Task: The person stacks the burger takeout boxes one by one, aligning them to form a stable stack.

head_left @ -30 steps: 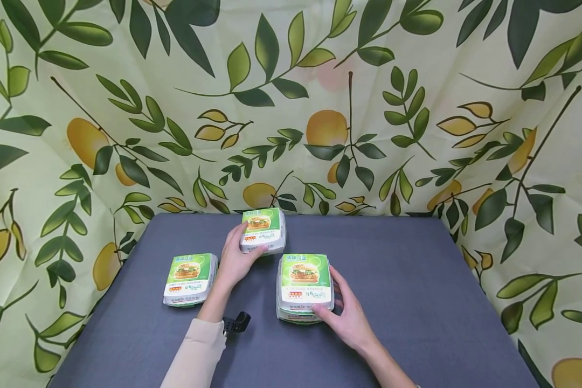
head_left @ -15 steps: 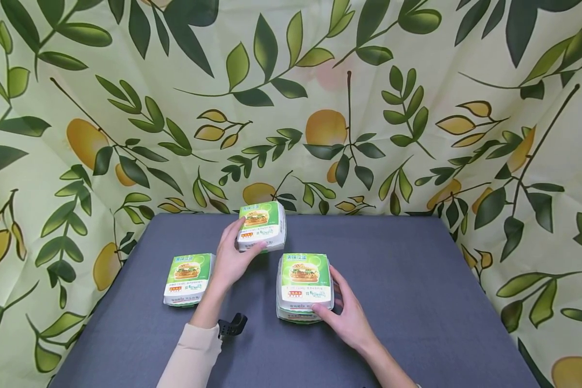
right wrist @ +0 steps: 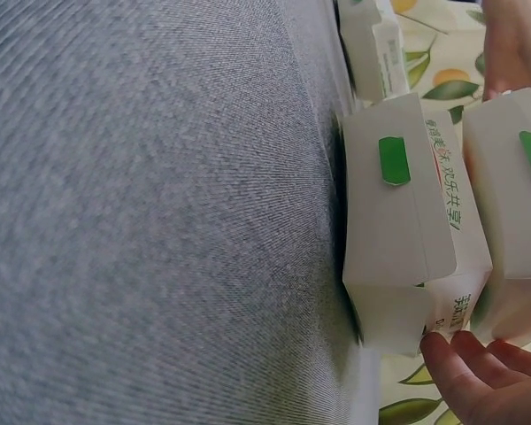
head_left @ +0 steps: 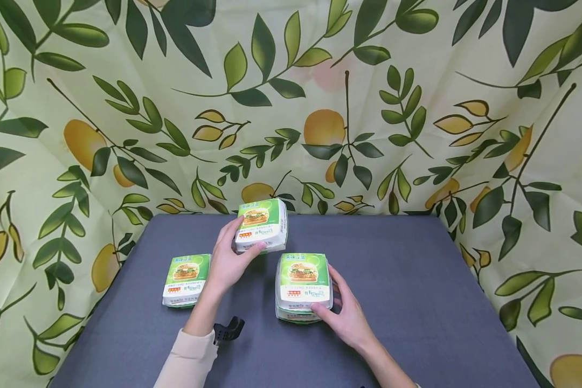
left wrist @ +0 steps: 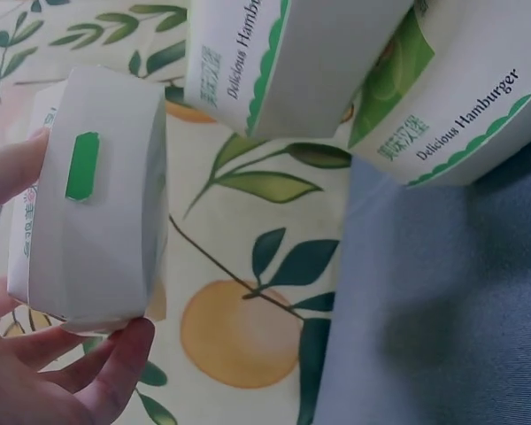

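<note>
Near the back of the table, my left hand (head_left: 229, 261) grips a white and green hamburger box (head_left: 262, 223), thumb on its near side and fingers at its left. The box is tilted and looks raised above the cloth. My right hand (head_left: 346, 312) holds the stack at the middle, where an upper hamburger box (head_left: 304, 277) sits on a lower box (head_left: 298, 318). Its thumb lies on the front and its fingers are round the right side, partly hidden. In the right wrist view, fingertips (right wrist: 447, 363) touch the stacked boxes.
Another hamburger box (head_left: 186, 277) rests on the left of the dark grey tablecloth (head_left: 397, 280), left of my left forearm. A leaf-and-fruit patterned curtain (head_left: 291, 108) closes off the back and sides. A black strap (head_left: 229, 330) sticks out at my left wrist.
My left hand has lifted its box slightly, moving it a little up and left while tilting it. My right hand and the stack stay in place.
</note>
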The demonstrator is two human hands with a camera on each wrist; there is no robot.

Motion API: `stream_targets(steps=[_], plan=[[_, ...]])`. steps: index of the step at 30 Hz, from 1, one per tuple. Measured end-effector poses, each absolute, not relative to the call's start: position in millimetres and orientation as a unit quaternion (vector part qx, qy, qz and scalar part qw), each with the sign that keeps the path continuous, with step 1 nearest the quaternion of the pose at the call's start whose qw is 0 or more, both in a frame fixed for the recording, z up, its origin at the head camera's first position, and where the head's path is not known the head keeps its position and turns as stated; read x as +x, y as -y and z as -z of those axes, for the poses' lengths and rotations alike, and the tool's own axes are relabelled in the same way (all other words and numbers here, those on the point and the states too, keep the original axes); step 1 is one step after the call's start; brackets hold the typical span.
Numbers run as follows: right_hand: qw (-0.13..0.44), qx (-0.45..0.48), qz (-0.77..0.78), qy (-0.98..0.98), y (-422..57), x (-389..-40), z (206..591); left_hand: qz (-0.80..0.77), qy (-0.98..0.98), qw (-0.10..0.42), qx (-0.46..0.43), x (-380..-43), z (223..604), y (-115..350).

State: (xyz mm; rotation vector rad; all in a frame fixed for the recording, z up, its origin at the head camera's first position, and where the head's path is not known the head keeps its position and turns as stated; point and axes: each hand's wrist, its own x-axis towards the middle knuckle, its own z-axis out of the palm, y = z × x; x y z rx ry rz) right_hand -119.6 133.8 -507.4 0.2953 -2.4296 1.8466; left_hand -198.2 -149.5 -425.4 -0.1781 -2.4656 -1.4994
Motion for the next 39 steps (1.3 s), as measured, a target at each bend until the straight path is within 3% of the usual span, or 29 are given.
stream_targets(steps=[39], plan=[[0.026,0.095,-0.600,0.794,-134.8,-119.2,503.6,0.491,0.859,0.083,-0.120,-157.7,420.1,124.4]])
